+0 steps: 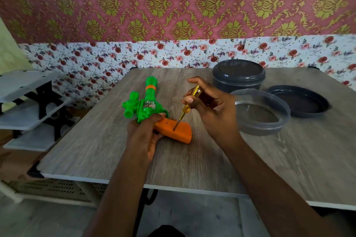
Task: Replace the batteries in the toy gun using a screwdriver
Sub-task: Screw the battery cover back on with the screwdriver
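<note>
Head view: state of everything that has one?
Toy gun: lying on the table, held.
Screwdriver: tilted, tip on the gun's orange grip.
Left hand: grips the gun.
Right hand: pinches the screwdriver.
Dark tub: lid on.
Clear tub: open.
Loose lid: flat on the table.

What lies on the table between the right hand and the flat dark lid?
A clear plastic tub, without a lid, stands between the right hand and the dark lid, as the head view shows.
</note>
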